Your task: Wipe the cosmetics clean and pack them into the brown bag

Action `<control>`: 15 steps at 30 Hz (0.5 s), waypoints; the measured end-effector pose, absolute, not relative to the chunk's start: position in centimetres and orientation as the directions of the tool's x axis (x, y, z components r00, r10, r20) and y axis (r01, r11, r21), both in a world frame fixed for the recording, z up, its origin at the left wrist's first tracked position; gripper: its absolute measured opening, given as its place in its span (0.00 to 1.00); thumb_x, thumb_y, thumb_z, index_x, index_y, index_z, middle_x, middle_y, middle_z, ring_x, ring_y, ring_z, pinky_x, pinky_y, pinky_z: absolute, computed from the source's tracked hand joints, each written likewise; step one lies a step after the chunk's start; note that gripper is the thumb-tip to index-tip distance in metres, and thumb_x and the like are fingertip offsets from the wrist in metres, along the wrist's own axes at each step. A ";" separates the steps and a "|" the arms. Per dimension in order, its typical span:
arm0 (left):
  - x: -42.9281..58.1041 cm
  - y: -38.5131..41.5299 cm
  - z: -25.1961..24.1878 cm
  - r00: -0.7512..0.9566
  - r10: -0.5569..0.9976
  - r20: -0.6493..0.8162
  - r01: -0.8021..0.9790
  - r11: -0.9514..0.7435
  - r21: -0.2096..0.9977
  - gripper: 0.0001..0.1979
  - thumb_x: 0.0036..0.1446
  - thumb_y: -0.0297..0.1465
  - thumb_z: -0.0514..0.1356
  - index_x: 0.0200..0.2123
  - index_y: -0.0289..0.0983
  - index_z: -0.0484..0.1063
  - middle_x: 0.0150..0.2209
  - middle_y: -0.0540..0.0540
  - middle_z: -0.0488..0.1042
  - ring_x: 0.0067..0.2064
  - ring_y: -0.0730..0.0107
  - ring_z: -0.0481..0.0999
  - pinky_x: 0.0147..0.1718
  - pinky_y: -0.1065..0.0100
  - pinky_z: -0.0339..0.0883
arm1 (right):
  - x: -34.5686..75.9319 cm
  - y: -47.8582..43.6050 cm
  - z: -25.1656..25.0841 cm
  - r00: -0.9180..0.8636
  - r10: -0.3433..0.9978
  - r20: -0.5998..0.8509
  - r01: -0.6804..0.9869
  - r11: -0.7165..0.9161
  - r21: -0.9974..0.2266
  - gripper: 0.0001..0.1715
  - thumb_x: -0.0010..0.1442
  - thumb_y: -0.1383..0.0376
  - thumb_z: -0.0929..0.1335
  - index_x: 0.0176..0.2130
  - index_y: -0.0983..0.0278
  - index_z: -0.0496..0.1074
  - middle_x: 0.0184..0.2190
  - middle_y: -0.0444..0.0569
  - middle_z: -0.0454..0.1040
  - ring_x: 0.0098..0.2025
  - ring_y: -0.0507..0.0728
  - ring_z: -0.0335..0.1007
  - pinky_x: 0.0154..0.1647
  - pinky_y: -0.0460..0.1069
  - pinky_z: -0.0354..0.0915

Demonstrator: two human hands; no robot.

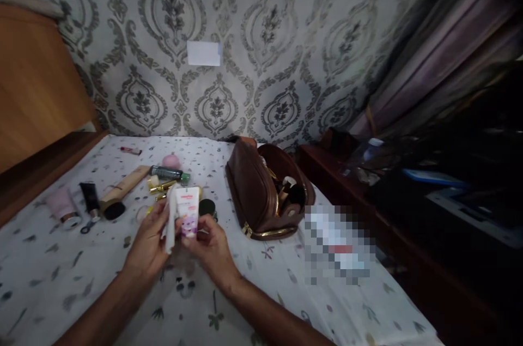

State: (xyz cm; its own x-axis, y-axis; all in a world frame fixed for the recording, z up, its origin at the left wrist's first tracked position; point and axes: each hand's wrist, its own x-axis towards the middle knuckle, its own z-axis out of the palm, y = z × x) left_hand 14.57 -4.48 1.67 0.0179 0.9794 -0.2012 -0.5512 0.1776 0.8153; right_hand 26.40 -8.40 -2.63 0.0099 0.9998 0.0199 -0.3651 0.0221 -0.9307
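Observation:
My left hand (150, 238) is closed on a thin white cloth or wipe (171, 218), held upright. Just right of it, a small white tube (189, 211) with purple pictures stands between my hands. The fingers of my right hand (212, 250) pinch this tube near its lower end. A brown cosmetic bag (255, 188) lies unzipped to the right, with brushes (287, 187) inside. Behind and left of my hands are a dark bottle with a green cap (167, 173), gold tubes (161, 187) and a pink sponge (170, 161). Right behind my right hand sits a dark round lid (207, 208).
On the left lie a pink tube (61, 205), a black tube (89, 198), small scissors (87, 225), a beige tube (126, 185) and a thin red tube (131, 150). A pixelated item (337, 242) is right of the bag. A wooden cabinet (41, 84) borders the left.

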 end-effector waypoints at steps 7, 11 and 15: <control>14.2 -5.0 0.7 0.236 0.972 0.024 -0.247 0.036 0.968 0.17 0.48 0.41 0.70 0.35 0.37 0.72 0.29 0.52 0.75 0.28 0.74 0.73 0.27 0.75 0.68 | 26.9 -8.0 -2.0 0.058 0.998 0.030 -0.432 0.053 -0.900 0.29 0.41 0.61 0.80 0.43 0.61 0.73 0.41 0.46 0.79 0.40 0.57 0.76 0.44 0.52 0.72; 13.6 -4.6 0.9 0.295 0.944 0.145 0.028 -0.160 0.987 0.12 0.53 0.39 0.66 0.34 0.37 0.73 0.32 0.50 0.74 0.33 0.70 0.73 0.31 0.73 0.66 | 27.1 -7.5 -2.3 0.118 0.993 0.015 -0.427 0.065 -0.902 0.28 0.40 0.58 0.80 0.40 0.62 0.73 0.37 0.46 0.79 0.36 0.56 0.75 0.37 0.50 0.73; 13.3 -4.2 0.8 0.345 0.925 0.158 0.087 -0.199 0.976 0.12 0.54 0.40 0.64 0.32 0.37 0.72 0.29 0.50 0.73 0.31 0.68 0.72 0.30 0.72 0.65 | 27.4 -7.3 -2.7 0.110 0.994 0.010 -0.402 0.054 -0.914 0.27 0.42 0.56 0.79 0.40 0.62 0.72 0.36 0.46 0.77 0.35 0.56 0.73 0.33 0.49 0.71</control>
